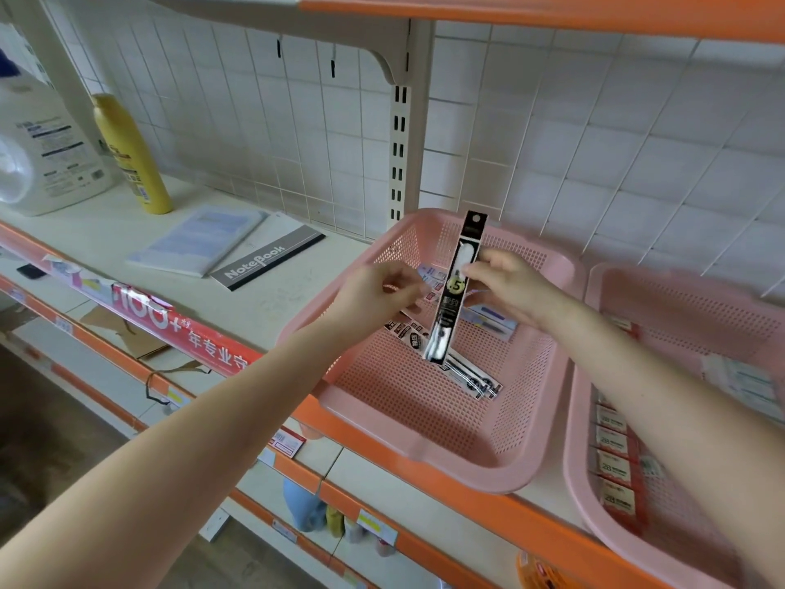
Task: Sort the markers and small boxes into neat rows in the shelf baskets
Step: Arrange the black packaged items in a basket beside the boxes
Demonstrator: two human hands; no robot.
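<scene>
Two hands are working over the pink basket [424, 444] in the head view, the only one we have. The right hand [509, 286] pinches the marker pack [456, 286] between thumb and fingers, about halfway along its length. It's a long, slim, glossy black card, and it stands steep. The hang-hole end rises above the fingers and the lower end drops below them, hanging over the flat packs [471, 378] on the mesh floor.

The left hand [509, 286] sits just left of the pack with its fingers curled. Whether they're holding anything, I can't tell.

Here's what matters: the right hand has the pack, but its long axis is nearly upright while the row below lies flat. I'd say it needs tipping down alongside them.

Both baskets are stiff perforated plastic. The second basket [679, 299], right of the fingers, holds small boxes [614, 465] in a line.
</scene>
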